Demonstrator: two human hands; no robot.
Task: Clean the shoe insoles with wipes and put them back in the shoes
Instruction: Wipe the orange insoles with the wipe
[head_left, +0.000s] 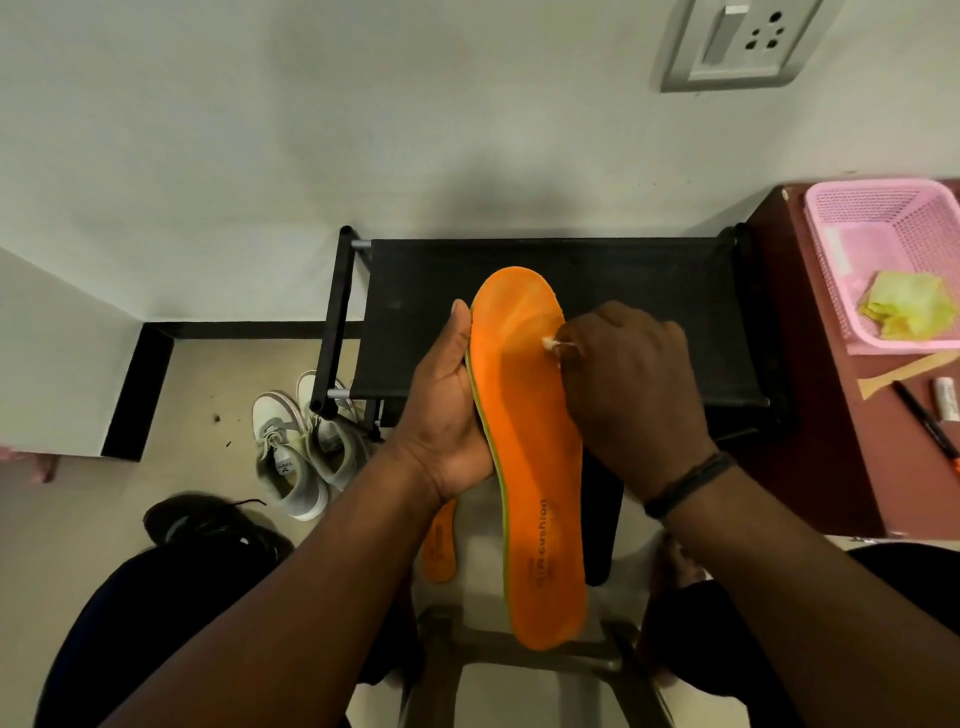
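Hands: left gripping orange insole, right pinching wipe; pink basket holding yellow cloth.

Shoes lie left of rack; basket right.

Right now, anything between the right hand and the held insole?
Only the wipe: the right hand pinches it against the insole, which the left hand grips by its edge. Nothing else shows between them.

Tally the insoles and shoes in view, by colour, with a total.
Orange insoles: 2, one held, one below
Black insole: 1
White shoes: 2
Black shoe: 1
Total: 6
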